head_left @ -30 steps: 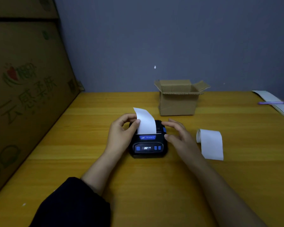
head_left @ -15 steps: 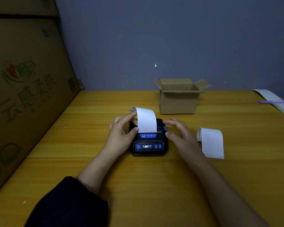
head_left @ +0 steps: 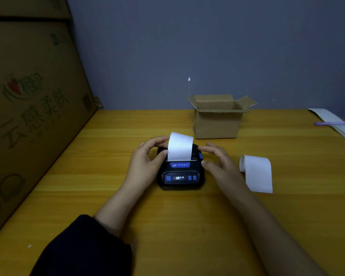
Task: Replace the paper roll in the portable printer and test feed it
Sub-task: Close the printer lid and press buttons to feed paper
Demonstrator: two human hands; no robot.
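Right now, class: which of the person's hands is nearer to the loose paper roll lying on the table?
Right. The right hand is at the printer's right side, just left of the loose paper roll. The left hand is beyond the printer, farther away.

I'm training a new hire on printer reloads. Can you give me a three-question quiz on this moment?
1. True or false: a paper strip stands up out of the portable printer.
2. Where does the spare paper roll lie? A) inside the small cardboard box B) on the table, to the right of the right hand C) in the left hand
3. Fill in: the printer's small display is ____ (lit or dark).

Key: 1 true; 2 B; 3 lit.
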